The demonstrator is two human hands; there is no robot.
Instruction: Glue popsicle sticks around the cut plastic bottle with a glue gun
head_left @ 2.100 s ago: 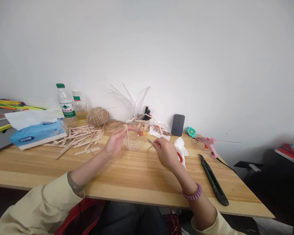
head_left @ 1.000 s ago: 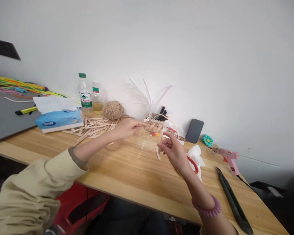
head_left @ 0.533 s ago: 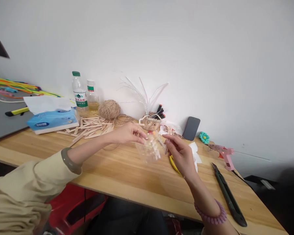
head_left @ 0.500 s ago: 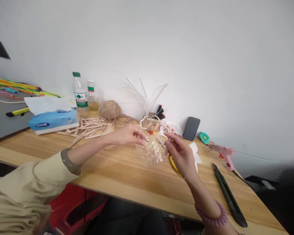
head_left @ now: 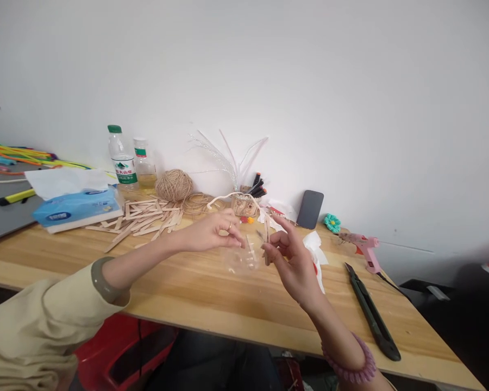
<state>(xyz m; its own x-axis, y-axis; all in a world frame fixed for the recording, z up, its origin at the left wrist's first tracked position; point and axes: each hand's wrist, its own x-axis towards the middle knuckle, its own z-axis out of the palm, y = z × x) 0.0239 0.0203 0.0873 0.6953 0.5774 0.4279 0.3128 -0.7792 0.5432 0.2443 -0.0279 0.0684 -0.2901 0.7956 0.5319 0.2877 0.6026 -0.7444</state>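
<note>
My right hand (head_left: pixel 294 262) pinches a short wooden craft stick (head_left: pixel 267 231) upright between thumb and fingers. A cream fuzzy pipe cleaner (head_left: pixel 232 195) arches leftward from near the stick's top; how the two join is unclear. To its left, my left hand (head_left: pixel 214 231) has its fingers curled and its thumb near the index fingertip; anything between them is too small to make out. Under the hands lies a clear plastic bag (head_left: pixel 239 262). Just behind, a small wooden holder (head_left: pixel 244 205) stands by the wall, with red and yellow bits (head_left: pixel 250 220) before it.
Loose craft sticks (head_left: pixel 142 217), a twine ball (head_left: pixel 174 185), bottles (head_left: pixel 124 168) and a tissue pack (head_left: pixel 79 207) lie left. A phone (head_left: pixel 310 209) leans on the wall. To the right are a pink glue gun (head_left: pixel 369 251) and a utility knife (head_left: pixel 370 309) with its blade out.
My left hand has moved lower, its fingers more curled. The stick in my right hand stands more upright, and the pipe cleaner now reaches farther left. The whole view has shifted slightly.
</note>
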